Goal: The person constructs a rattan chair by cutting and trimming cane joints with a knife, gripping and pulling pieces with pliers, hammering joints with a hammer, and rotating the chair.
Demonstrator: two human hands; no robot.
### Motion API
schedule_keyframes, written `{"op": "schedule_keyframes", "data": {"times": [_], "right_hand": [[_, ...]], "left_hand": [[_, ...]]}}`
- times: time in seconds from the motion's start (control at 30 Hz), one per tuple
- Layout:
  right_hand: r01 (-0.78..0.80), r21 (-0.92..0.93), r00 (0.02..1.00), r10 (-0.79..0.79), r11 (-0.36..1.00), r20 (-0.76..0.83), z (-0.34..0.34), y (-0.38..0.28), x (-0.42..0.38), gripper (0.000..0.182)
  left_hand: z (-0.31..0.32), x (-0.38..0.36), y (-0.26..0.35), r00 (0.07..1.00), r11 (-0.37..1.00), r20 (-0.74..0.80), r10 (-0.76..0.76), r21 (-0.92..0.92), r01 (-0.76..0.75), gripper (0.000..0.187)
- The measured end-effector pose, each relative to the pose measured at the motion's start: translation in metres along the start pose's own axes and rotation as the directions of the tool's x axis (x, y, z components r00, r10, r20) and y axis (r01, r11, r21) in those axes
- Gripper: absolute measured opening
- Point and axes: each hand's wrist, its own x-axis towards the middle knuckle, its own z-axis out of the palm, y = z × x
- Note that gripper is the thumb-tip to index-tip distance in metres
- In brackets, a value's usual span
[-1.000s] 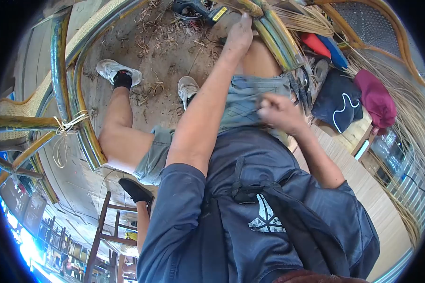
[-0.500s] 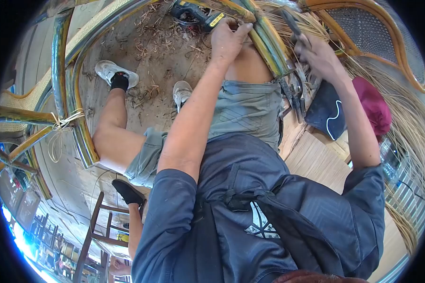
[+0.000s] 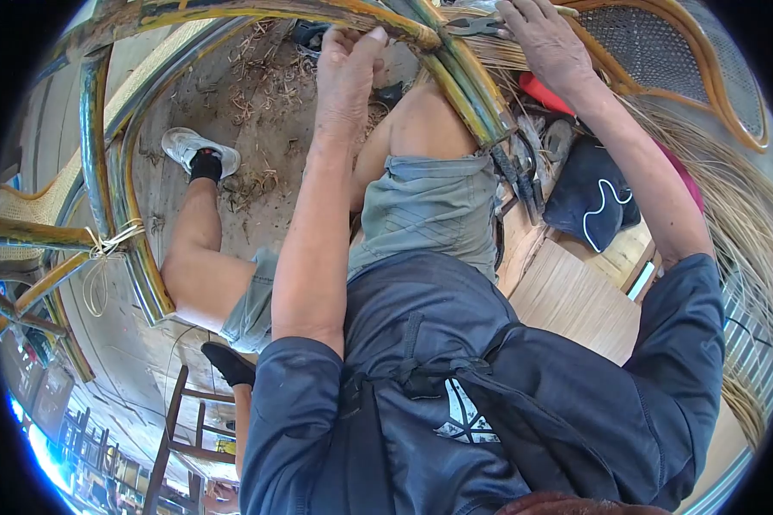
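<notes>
My left hand [image 3: 345, 81] is closed at the curved rattan pole [image 3: 258, 10] of a chair frame, with its fingertips partly hidden. My right hand [image 3: 551, 43] grips a pair of dark pliers [image 3: 474, 27], whose jaws point left beside the pole joint. Below that joint, a bundle of green-brown rattan poles [image 3: 471, 94] slants down over my knee. At the left stands another part of the frame, a leg [image 3: 97, 137] tied with pale cane strips [image 3: 112, 243].
Cane shavings [image 3: 253, 103] litter the floor. A dark power tool [image 3: 307, 36] lies partly hidden at the top. A black cloth item [image 3: 588, 202] and a bright red object [image 3: 544, 93] lie right of my knee. Long loose cane strands [image 3: 739, 206] and a mesh-backed chair [image 3: 661, 51] are farther right.
My left hand has shifted left along the rattan pole. My right hand has moved up and left with its tool, and the red object now shows beneath the forearm.
</notes>
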Motion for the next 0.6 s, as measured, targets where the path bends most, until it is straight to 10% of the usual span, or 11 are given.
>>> {"op": "schedule_keyframes", "data": {"times": [0.17,0.37,0.47,0.53,0.6], "right_hand": [[-0.019,-0.060,0.998,0.016,0.998,-0.057,-0.004,-0.013,-0.005,0.031],[-0.041,-0.139,0.947,0.083,0.989,0.312,-0.016,-0.017,0.005,0.021],[-0.084,0.018,0.747,0.051,0.996,0.662,-0.017,-0.012,0.019,0.020],[-0.192,0.311,0.818,-0.023,0.931,0.574,0.025,0.003,0.004,0.019],[-0.431,0.685,0.795,-0.112,0.588,0.596,0.056,0.012,-0.006,0.019]], "left_hand": [[0.022,-0.001,0.046,0.997,0.999,-0.059,0.050,-0.010,-0.050,0.027],[0.018,0.006,0.040,0.984,0.980,0.042,0.171,0.093,-0.174,0.024],[0.014,0.011,0.034,0.980,0.980,0.064,0.187,0.064,-0.191,0.024],[0.008,0.014,0.028,0.979,0.983,0.102,0.179,0.027,-0.182,0.023],[0.009,0.014,0.032,0.974,0.979,0.105,0.202,0.015,-0.204,0.022]]}}
